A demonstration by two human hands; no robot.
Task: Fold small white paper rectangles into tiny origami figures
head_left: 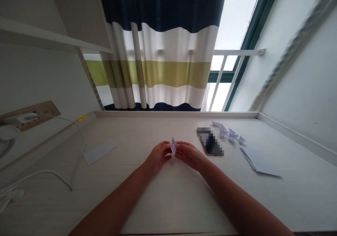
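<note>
Between my two hands, above the middle of the desk, a small piece of folded white paper (173, 146) stands on end, pointed at the top. My left hand (160, 155) pinches its left side with the fingertips. From the other side, my right hand (188, 154) grips it with the thumb and fingers closed. Part of the paper is hidden behind the fingertips. To the right of my right hand lies a phone (212, 144), its picture partly blurred. Several folded white paper pieces (233, 135) sit beyond the phone.
A stack of white paper sheets (260, 161) lies on the right of the pale desk (168, 201). On the left are a single white paper strip (100, 152) and a white cable (79, 158) running from a wall socket (30, 116). A striped curtain (168, 46) hangs behind the desk.
</note>
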